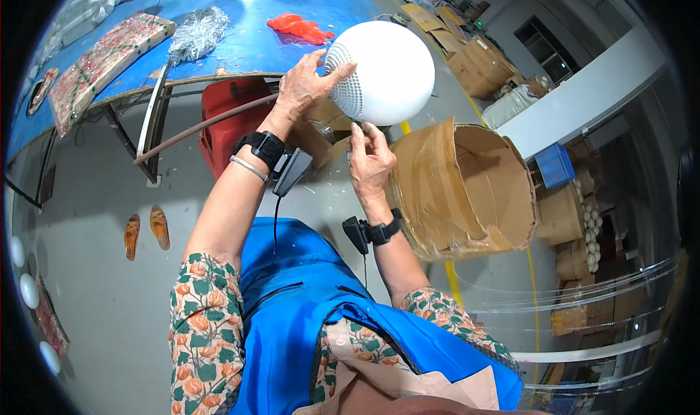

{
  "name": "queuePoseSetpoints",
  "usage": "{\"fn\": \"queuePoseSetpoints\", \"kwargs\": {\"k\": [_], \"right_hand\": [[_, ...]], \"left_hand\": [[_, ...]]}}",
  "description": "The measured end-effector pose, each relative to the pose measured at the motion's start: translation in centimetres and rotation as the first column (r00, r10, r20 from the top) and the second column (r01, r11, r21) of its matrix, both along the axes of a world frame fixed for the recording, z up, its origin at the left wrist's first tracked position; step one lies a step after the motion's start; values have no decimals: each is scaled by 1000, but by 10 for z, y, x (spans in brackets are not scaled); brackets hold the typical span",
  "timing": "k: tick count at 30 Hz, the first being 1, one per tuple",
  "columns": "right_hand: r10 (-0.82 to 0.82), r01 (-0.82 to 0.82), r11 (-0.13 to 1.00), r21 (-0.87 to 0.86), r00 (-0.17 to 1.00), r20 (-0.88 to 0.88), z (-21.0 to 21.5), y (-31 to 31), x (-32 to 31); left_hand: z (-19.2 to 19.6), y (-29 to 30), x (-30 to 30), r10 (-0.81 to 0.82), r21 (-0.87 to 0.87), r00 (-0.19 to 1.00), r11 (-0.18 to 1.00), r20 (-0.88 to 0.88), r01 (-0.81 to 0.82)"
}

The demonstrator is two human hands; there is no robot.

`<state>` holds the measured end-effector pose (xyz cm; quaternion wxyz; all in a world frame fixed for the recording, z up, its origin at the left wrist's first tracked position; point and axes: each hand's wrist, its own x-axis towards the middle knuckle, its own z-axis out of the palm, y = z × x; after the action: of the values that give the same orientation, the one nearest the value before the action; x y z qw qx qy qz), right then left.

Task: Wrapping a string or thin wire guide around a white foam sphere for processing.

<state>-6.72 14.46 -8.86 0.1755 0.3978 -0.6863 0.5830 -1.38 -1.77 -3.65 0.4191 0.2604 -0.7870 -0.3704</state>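
Note:
A large white ball with rows of small silvery dots on its left side is held up in front of me, past the table's edge. My left hand grips its left side, thumb lying across the dotted part. Just under the ball, my right hand is closed in a pinch, fingertips at the ball's lower edge. Whatever sits between those fingertips is too small to make out. Each wrist wears a black strap with a small dark device.
A blue-topped table carries a red glove, a silvery tinsel bundle and a long wrapped package. A big open cardboard box stands right of my hands. Under the table is a red stool; sandals lie on the floor.

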Motion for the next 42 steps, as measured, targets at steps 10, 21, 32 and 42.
{"fn": "queuePoseSetpoints", "kwargs": {"k": [10, 21, 32, 42], "right_hand": [[-176, 190, 980, 55, 966, -191, -2, -15, -7], [-235, 203, 970, -131, 917, -321, -11, -32, -15], [-168, 183, 979, 86, 972, -165, -7, -21, -6], [-319, 395, 908, 143, 870, -377, -2, -30, -9]], "left_hand": [[2, 3, -2, -28, 27, 1000, 999, -9, 28], [5, 11, 1, -5, -51, 999, 999, -45, 3], [-2, 5, -1, 9, -16, 999, 1000, 32, -8], [7, 13, 1, -19, -26, 995, 1000, -97, 16]]}}
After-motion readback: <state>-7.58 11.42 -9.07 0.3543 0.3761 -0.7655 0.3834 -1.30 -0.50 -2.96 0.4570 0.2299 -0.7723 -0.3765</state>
